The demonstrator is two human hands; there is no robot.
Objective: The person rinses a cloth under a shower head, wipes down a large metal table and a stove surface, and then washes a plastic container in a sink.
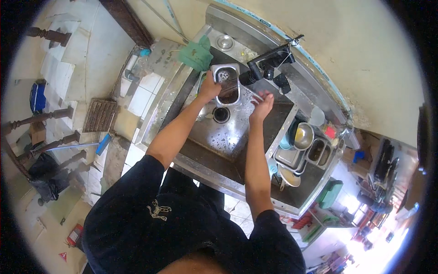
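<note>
My left hand (209,86) grips the left rim of a deep rectangular stainless steel pan (240,97) over the sink basin (219,137). The pan is tipped so its inside faces me, and streaks of water cross it from the black faucet pipe (252,73). To the right of the pan, my right hand (262,105) is raised over the basin below the pipe. Its fingers are apart and blurred, and I make out nothing held in them. The round drain (221,115) lies just below the pan. Another container behind my left hand is mostly hidden.
A green cloth (195,54) hangs at the sink's back left corner, near a round metal lid (224,42). In the right compartment stand a steel bowl (304,136), rectangular pans (318,150) and a shallow pan (290,176). A raised divider (282,132) separates the compartments.
</note>
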